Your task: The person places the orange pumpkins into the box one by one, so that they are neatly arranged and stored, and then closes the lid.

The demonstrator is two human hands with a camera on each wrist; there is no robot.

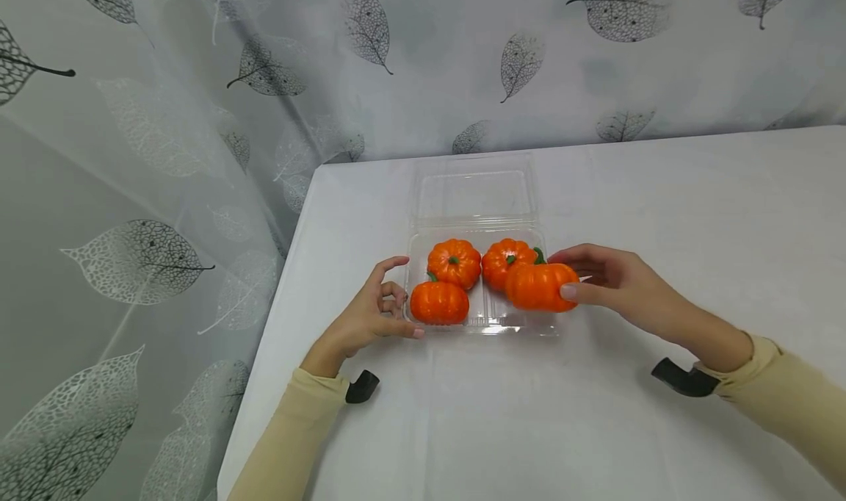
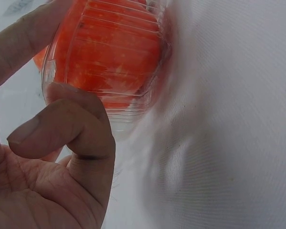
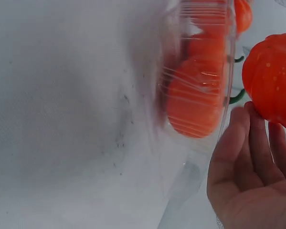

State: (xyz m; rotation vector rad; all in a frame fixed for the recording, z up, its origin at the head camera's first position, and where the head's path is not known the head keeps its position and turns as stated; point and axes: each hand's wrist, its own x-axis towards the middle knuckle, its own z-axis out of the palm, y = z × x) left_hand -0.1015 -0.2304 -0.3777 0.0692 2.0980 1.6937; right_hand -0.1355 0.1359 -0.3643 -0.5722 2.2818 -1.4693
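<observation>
A clear plastic clamshell box lies with its lid folded back. Inside it, two small orange pumpkins sit in the left half, and another pumpkin is in the right half. My right hand grips a fourth pumpkin between thumb and fingers, above the box's right half; this pumpkin also shows in the right wrist view. At the box's front left corner, my left hand holds the wall between thumb and fingers, some of them curled against the plastic.
The box stands near the back left of a white-covered table. Behind and left of it hangs a grey curtain with leaf prints. A black wrist mount juts from the left sleeve, and another mount from the right.
</observation>
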